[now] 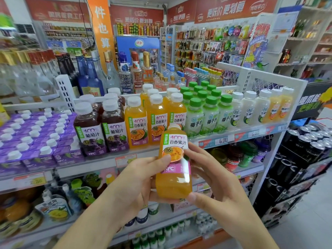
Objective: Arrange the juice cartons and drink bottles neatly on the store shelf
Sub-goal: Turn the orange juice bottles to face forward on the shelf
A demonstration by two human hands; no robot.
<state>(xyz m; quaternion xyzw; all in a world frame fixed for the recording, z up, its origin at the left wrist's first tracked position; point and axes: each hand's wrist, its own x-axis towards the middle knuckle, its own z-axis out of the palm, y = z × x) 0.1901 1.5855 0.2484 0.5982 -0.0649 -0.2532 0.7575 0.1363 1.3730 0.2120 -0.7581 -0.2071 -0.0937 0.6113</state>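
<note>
Both hands, left (138,178) and right (213,178), are clamped around a squarish clear-plastic passion fruit juice bottle (173,169), held upright before the shelf (100,161). At 12 o'clock, matching orange bottles (137,126) stand tightly ranked; purple cartons (34,139) at 10 o'clock.

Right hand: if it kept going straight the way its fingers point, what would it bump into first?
The right hand already grips the orange juice bottle, its fingers pointing up and left. Beyond that, probably the orange bottles on the shelf, though depth is unclear.
</note>
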